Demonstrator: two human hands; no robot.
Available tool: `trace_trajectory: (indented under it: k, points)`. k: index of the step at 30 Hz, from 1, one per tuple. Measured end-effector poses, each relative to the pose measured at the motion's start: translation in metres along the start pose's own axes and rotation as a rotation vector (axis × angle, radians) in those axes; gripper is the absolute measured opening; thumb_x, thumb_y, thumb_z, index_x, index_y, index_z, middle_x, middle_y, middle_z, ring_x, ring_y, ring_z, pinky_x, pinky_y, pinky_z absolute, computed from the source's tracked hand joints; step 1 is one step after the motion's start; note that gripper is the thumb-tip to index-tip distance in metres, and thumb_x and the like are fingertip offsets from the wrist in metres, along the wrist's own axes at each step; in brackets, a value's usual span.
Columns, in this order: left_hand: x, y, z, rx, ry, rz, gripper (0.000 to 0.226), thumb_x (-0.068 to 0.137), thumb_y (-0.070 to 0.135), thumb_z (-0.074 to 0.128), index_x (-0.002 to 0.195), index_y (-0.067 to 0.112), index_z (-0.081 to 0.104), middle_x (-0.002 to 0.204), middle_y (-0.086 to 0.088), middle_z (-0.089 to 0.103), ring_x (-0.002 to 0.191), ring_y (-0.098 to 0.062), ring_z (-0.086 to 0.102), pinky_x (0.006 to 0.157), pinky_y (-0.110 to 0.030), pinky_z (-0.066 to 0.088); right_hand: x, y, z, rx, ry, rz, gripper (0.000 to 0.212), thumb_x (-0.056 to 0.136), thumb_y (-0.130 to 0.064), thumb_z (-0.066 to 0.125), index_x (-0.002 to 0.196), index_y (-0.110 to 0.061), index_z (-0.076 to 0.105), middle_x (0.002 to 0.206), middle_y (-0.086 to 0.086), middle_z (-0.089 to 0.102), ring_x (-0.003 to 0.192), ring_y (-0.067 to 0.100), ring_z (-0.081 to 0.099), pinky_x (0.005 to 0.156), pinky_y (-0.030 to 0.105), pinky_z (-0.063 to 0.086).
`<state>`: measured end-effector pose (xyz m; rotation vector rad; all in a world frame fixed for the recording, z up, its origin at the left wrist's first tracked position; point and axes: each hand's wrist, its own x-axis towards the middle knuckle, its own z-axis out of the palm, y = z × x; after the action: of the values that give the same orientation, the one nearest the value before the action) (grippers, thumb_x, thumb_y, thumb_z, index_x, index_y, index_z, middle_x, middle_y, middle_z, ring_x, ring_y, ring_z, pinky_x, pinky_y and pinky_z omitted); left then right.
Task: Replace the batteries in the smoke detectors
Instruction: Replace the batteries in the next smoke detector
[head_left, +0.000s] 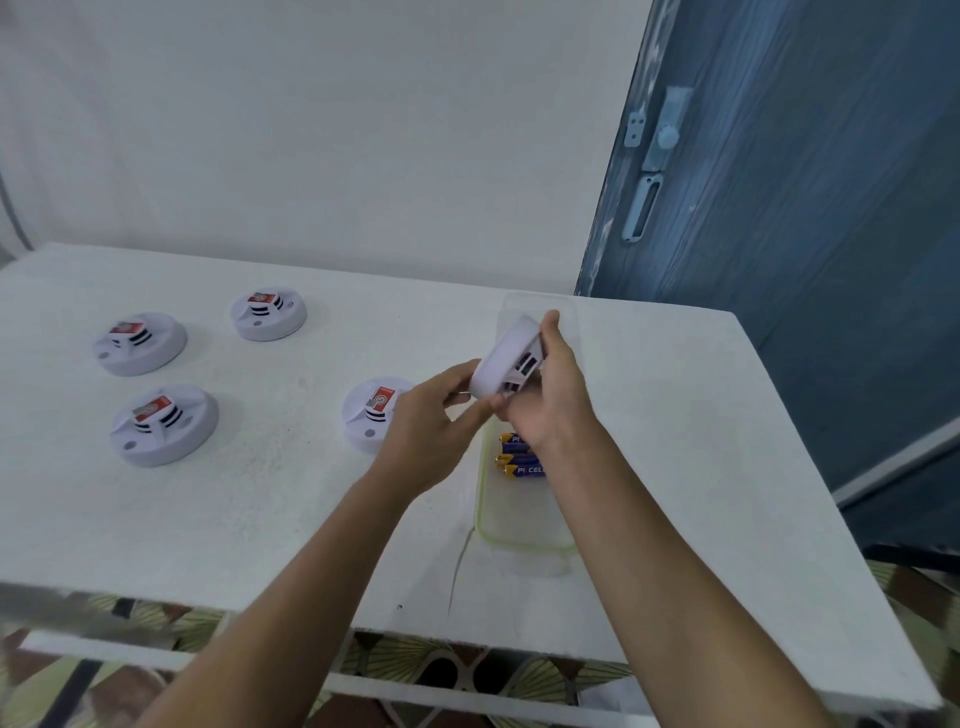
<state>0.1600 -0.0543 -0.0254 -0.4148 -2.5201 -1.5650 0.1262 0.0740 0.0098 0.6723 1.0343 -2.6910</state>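
head view: both hands on one smoke detector, tilted, raised above the tray near desk right edge
left hand grip: pinching its lower rim
right hand grip: clamped around its top side
batteries: in tray

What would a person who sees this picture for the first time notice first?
Most striking is the white smoke detector, held tilted above the table by the left hand and the right hand, right of centre. Just below the hands, blue and gold batteries lie in a clear tray. To the left, four more detectors with red labels sit on the white table.
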Motion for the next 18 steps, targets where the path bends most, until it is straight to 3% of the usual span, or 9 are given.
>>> trace_trajectory:
  k: [3, 5, 9, 14, 18]
  points:
    - [0.001, -0.001, -0.003, -0.045, 0.095, -0.004, 0.023, 0.097, 0.022, 0.059, 0.118, 0.015, 0.065, 0.101, 0.016, 0.070, 0.094, 0.008, 0.063, 0.078, -0.005, 0.044, 0.000, 0.001, -0.006, -0.086, -0.005, 0.015, 0.043, 0.097, -0.050, 0.056, 0.124, -0.017, 0.062, 0.115, 0.008, 0.066, 0.101, 0.026, 0.064, 0.067, 0.040, 0.055]
    - [0.004, -0.001, -0.008, -0.132, 0.130, -0.049, 0.024, 0.099, 0.022, 0.054, 0.120, 0.013, 0.062, 0.104, 0.011, 0.070, 0.095, 0.004, 0.064, 0.080, -0.010, 0.048, 0.005, 0.003, -0.011, -0.216, -0.009, -0.014, 0.041, 0.097, -0.044, 0.060, 0.132, -0.022, 0.061, 0.123, 0.004, 0.067, 0.107, 0.022, 0.063, 0.072, 0.038, 0.051]
    - [0.011, -0.006, -0.019, -0.288, 0.169, -0.188, 0.031, 0.103, 0.026, 0.043, 0.127, 0.011, 0.058, 0.109, 0.003, 0.071, 0.099, -0.010, 0.068, 0.086, -0.026, 0.055, 0.005, 0.008, -0.013, -0.431, -0.054, -0.089, 0.029, 0.096, -0.034, 0.063, 0.123, -0.024, 0.066, 0.105, -0.005, 0.069, 0.088, 0.012, 0.060, 0.074, 0.030, 0.041]
    - [0.013, -0.008, -0.031, -0.375, 0.294, -0.308, 0.031, 0.103, 0.024, 0.045, 0.122, 0.008, 0.064, 0.099, -0.002, 0.074, 0.078, -0.008, 0.068, 0.072, -0.023, 0.055, 0.005, 0.015, -0.012, -0.499, -0.075, -0.105, 0.018, 0.095, -0.027, 0.066, 0.110, -0.018, 0.068, 0.085, -0.006, 0.073, 0.068, 0.011, 0.063, 0.071, 0.026, 0.046]
    - [0.010, -0.004, -0.040, -0.418, 0.317, -0.349, 0.029, 0.101, 0.028, 0.049, 0.122, 0.015, 0.065, 0.104, -0.001, 0.074, 0.093, -0.016, 0.071, 0.076, -0.026, 0.058, 0.004, 0.024, -0.006, -0.486, -0.083, -0.122, 0.016, 0.094, -0.023, 0.068, 0.106, -0.014, 0.063, 0.081, -0.003, 0.074, 0.063, 0.015, 0.065, 0.067, 0.027, 0.054]
